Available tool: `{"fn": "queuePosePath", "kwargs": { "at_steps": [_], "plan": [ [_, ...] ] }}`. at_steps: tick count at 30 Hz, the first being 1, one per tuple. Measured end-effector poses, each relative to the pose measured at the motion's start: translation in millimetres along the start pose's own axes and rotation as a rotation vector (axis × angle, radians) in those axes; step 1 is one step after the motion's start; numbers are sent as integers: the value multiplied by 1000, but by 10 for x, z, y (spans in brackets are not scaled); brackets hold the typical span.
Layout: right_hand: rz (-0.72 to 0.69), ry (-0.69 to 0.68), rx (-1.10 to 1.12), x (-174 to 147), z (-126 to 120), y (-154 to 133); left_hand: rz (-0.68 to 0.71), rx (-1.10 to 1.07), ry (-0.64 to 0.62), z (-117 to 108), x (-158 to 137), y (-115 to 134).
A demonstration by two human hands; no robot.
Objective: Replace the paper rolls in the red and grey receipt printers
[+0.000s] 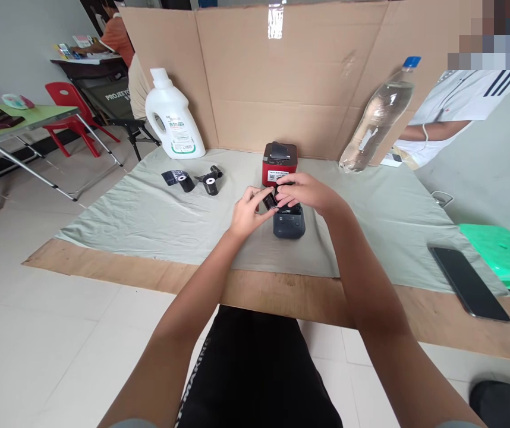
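Observation:
In the head view, a small black roll [269, 201] is pinched between the thumb and fingers of my left hand [246, 213]. My right hand [305, 193] curves in from the other side, its bent fingertips on the roll's right end and partly hiding it. Just beneath both hands sits a dark, compact label printer [289, 226]; its upper part is covered by my fingers. Behind it stands a red and black printer [280, 164] with a white label on its front. Farther left on the cloth lie black rolls with white cores, one [186, 182] with a loose tail and another [211, 186] beside it.
A white detergent bottle [175, 119] and a tilted clear water bottle [377, 122] stand before a cardboard screen [282, 83]. A phone [469, 282] lies near the front right edge, close to a green stool [502, 252]. People are beyond the screen on both sides.

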State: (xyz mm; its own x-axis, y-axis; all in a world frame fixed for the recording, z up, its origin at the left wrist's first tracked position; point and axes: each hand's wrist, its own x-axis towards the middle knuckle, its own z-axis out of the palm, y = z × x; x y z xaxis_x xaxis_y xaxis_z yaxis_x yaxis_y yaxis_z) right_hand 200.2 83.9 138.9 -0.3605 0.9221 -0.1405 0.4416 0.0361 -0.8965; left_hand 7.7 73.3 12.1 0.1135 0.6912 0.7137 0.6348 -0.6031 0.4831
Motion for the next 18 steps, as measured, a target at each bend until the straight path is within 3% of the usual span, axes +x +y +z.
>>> {"fn": "queuePosePath", "kwargs": {
  "at_steps": [5, 10, 14, 18],
  "plan": [
    [-120, -10, -13, 36, 17, 68, -201, -157, 126, 18, 20, 63],
    [-426, -60, -235, 111, 162, 207, -461, -375, 189, 79, 34, 69],
    [-608, 49, -316, 182, 404, 285, -489, -447, 189, 81, 44, 32],
    [-575, 121, -175, 336, 541, 417, -486, -462, 143, 40, 59, -38]
  ]
}}
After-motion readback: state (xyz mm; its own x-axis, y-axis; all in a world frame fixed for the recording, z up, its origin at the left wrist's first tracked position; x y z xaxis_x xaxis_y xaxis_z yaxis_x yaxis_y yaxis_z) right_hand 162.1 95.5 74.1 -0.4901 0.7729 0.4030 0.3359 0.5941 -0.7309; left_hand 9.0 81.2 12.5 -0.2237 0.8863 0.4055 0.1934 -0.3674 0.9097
